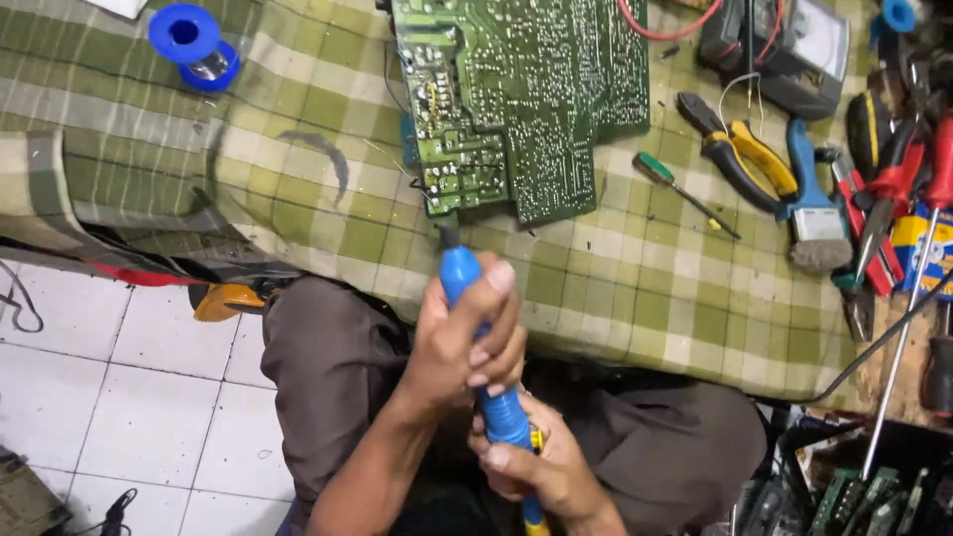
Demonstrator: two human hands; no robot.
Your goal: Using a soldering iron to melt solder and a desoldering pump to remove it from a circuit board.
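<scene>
Both my hands hold a blue desoldering pump [496, 397] over my lap, at the table's front edge. My left hand [462, 342] is wrapped around its upper barrel. My right hand [541, 467] grips the lower end, where a yellow plunger sticks out. The pump's dark tip [449, 238] points up toward the lower edge of a green circuit board [516, 89], a short way from it. The board lies solder side up on the green checked cloth [298, 119].
A blue solder spool [194, 45] sits at the back left. To the right of the board lie a small green-handled screwdriver [680, 189], yellow-handled pliers [745, 154], a blue-handled brush [814, 213], red-handled cutters [884, 199] and a meter [784, 40]. White floor tiles [119, 377] show at the lower left.
</scene>
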